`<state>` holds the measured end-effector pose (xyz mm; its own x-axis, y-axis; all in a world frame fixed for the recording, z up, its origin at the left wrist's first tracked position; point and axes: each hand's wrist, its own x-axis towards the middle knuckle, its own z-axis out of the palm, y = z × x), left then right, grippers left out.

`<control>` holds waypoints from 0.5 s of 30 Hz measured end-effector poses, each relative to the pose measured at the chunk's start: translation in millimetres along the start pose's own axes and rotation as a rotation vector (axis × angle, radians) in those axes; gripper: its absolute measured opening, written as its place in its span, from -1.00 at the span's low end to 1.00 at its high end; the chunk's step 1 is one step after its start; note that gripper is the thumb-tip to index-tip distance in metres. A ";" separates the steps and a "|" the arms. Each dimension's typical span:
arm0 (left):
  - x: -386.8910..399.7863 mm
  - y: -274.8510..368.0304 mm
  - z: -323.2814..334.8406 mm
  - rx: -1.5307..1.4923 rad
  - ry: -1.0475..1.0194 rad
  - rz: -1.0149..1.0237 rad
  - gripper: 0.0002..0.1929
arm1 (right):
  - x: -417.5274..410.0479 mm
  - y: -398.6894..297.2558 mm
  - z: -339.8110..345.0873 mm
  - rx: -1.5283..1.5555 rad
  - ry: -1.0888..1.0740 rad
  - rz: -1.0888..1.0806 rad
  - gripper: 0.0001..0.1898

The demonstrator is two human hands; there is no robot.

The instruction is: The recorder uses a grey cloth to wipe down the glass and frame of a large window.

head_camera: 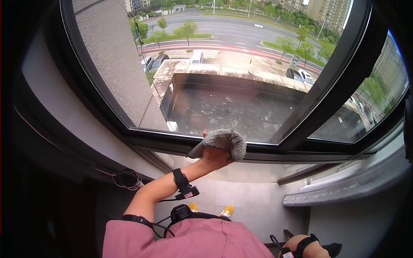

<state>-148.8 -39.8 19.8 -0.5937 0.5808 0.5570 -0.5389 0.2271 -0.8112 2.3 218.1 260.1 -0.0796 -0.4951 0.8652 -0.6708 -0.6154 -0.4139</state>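
My left hand (216,157) grips a grey textured cloth (222,138), which drapes over the fingers so that one fingertip shows at its upper left. The cloth lies against the lower rail of a dark window frame (161,141), at the bottom edge of the glass pane (206,113). A faint blurred reflection shows in the glass. My right hand is out of view; only part of the right arm, with black straps, appears at the lower right.
A ledge (335,192) juts out at right. Coiled thin cables (127,179) hang at left beside the pale wall (61,87). Light floor tiles (245,193) lie below, around my yellow shoes (226,211). Beyond the glass are a flat roof, parked cars and a road.
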 end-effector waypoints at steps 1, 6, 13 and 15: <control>3.8 8.6 -4.7 -0.070 0.020 -0.079 -0.05 | -0.2 -3.0 0.0 -0.003 0.000 0.007 -0.73; 25.7 47.2 -36.1 -0.991 0.003 -0.067 -0.42 | -1.8 -18.8 2.4 -0.021 0.000 0.072 -0.73; 27.7 60.4 -43.6 -1.155 0.084 -0.154 -0.63 | -3.7 -26.6 5.0 -0.036 0.001 0.149 -0.74; 17.6 58.0 -41.9 -1.115 0.047 -0.122 -0.61 | 1.1 -18.9 6.8 -0.021 -0.003 0.151 -0.74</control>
<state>-165.4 16.4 -24.8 -0.5375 0.5302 0.6557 0.2581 0.8437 -0.4707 19.9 225.0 266.9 -0.1787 -0.5827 0.7928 -0.6669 -0.5206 -0.5330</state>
